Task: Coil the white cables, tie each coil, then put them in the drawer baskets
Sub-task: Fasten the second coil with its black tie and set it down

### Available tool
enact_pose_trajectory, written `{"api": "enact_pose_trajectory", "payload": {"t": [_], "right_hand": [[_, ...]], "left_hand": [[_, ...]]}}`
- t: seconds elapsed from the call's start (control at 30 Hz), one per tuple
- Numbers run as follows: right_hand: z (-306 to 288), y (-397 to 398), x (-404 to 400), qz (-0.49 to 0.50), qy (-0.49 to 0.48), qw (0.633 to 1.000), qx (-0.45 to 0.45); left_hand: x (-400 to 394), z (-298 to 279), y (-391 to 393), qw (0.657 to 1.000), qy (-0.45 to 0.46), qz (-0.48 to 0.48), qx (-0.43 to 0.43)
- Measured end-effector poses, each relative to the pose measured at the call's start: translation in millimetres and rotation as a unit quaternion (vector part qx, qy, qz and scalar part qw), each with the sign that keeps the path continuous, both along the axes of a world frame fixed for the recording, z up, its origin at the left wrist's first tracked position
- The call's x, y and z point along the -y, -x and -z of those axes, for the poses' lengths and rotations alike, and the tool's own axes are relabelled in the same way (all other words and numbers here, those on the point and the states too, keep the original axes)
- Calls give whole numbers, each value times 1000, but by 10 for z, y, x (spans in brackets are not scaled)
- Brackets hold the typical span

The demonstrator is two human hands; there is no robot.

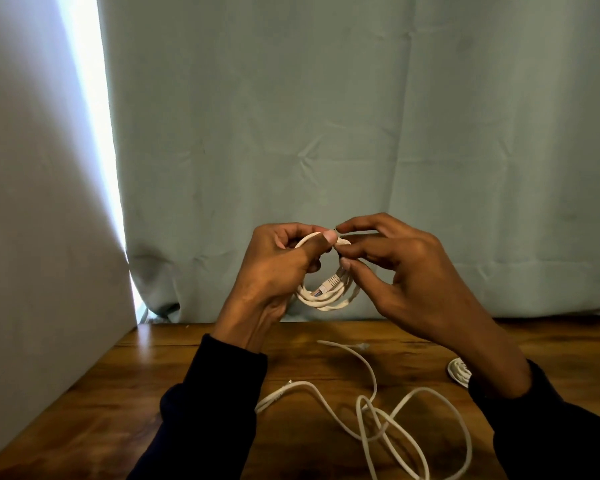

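I hold a coiled white cable (323, 299) up in the air above the wooden table (125, 386). My left hand (274, 271) grips the top of the coil, thumb pressed on it. My right hand (402, 271) pinches something small at the coil's top, right beside the left thumb; what it pinches is too small to tell. A clear plug end hangs inside the loop. A second white cable (374, 410) lies loose and tangled on the table below. Another small white coil (459, 370) lies at the right, partly hidden by my right wrist.
A pale green curtain (326, 133) hangs right behind the table's far edge. A grey panel (32, 237) stands at the left, with bright light in the gap beside it. No drawer or basket is in view.
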State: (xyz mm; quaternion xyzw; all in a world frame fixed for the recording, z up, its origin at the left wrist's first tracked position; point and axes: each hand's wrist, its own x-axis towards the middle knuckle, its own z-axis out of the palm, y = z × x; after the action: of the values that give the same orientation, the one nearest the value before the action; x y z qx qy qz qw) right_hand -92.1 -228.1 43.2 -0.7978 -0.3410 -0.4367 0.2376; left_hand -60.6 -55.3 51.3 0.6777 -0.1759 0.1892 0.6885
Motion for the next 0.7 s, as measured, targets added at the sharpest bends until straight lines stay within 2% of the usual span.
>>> {"api": "enact_pose_trajectory", "payload": {"t": [0.13, 0.33, 0.57, 0.7], "right_hand": [[-10, -1, -18, 2, -71, 997, -18], [-29, 20, -43, -19, -234, 958, -166], [-10, 10, -29, 87, -215, 961, -149], [33, -4, -64, 127, -166, 973, -94]], "left_hand": [[24, -8, 4, 999, 24, 21, -4], [54, 13, 14, 999, 18, 44, 15], [153, 65, 27, 998, -9, 61, 29], [181, 79, 48, 997, -17, 71, 38]]}}
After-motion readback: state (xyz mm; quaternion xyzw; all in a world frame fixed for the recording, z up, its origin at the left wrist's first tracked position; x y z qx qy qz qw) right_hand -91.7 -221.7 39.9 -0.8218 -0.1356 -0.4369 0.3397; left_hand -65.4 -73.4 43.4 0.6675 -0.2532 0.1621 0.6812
